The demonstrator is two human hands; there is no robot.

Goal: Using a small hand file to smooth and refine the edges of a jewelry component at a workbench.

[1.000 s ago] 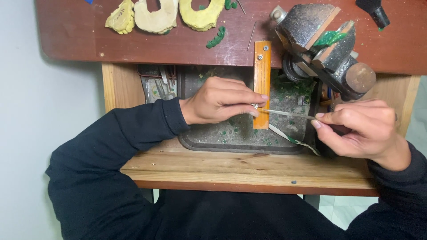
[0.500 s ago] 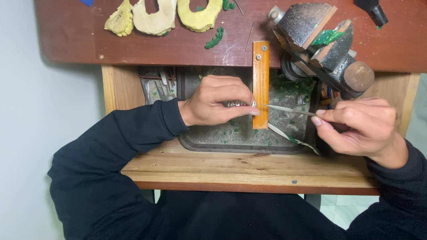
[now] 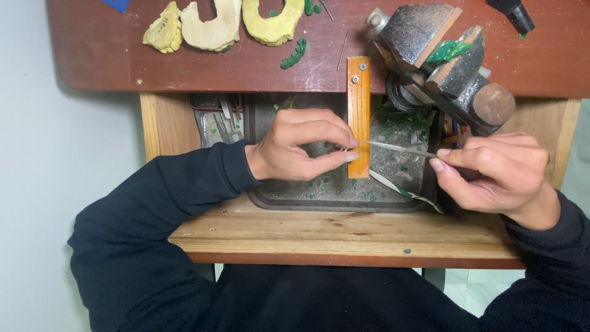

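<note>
My left hand (image 3: 301, 146) pinches a tiny workpiece (image 3: 342, 147) between thumb and forefinger, braced against the left side of an orange wooden bench peg (image 3: 358, 92) that sticks out from the bench edge. The piece is mostly hidden by my fingertips. My right hand (image 3: 495, 173) grips the handle end of a thin metal file (image 3: 396, 148). The file lies nearly level and its tip reaches across the peg to the pinched piece. Both hands hover over a dark metal tray (image 3: 344, 200) speckled with green shavings.
A dark iron bench vise (image 3: 445, 55) clamping green wax sits at the upper right. Yellow and cream plaster casts (image 3: 215, 24) lie on the red-brown bench top (image 3: 123, 55). A small tin of tools (image 3: 218, 123) sits left of the tray, on the pull-out wooden drawer (image 3: 344, 233).
The camera view has risen slightly. My left hand stays braced at the peg while the right hand has shifted the file a little along its length.
</note>
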